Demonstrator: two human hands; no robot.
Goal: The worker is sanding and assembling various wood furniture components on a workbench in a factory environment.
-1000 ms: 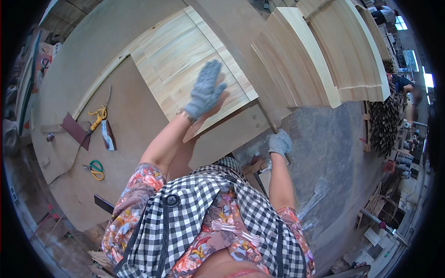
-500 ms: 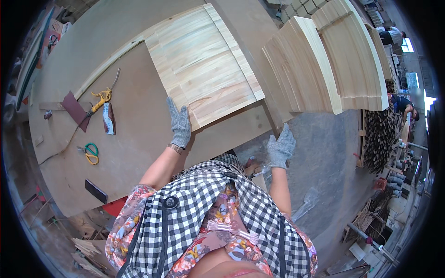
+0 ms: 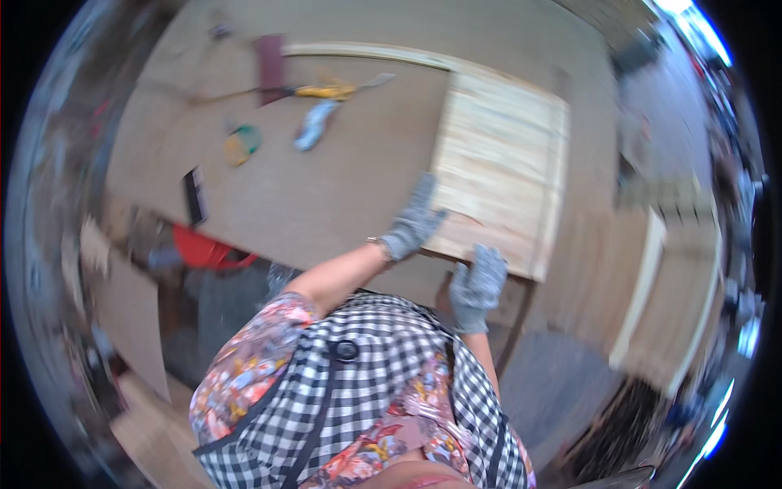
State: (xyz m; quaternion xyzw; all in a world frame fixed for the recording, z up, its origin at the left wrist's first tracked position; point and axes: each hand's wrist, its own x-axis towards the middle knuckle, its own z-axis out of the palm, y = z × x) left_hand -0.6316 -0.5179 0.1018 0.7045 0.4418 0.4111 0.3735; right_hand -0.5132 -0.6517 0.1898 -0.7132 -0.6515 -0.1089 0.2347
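Note:
A pale wooden panel point(image 3: 501, 155) made of joined boards lies flat on the brown table point(image 3: 358, 187), near its front edge. My left hand point(image 3: 413, 220), in a grey knitted glove, rests at the panel's near left corner with fingers stretched along the left edge and the thumb over the wood. My right hand point(image 3: 481, 281), gloved alike, is at the panel's near edge, its fingers extended and pointing away from me. Motion blur hides whether the right fingertips touch the wood. Neither hand is closed round anything.
Left on the table are a yellow-handled corded tool point(image 3: 326, 90), a maroon sheet point(image 3: 270, 65), a blue-white packet point(image 3: 316, 125), green-yellow scissors point(image 3: 242, 145) and a dark phone point(image 3: 195, 196). A long wooden strip point(image 3: 366, 50) lies behind. Wooden panels point(image 3: 668, 301) stand at the right.
My right hand has come in from the right to the panel's near edge. My left hand stays at the near left corner. The whole view has swung, shifting the table's contents rightward.

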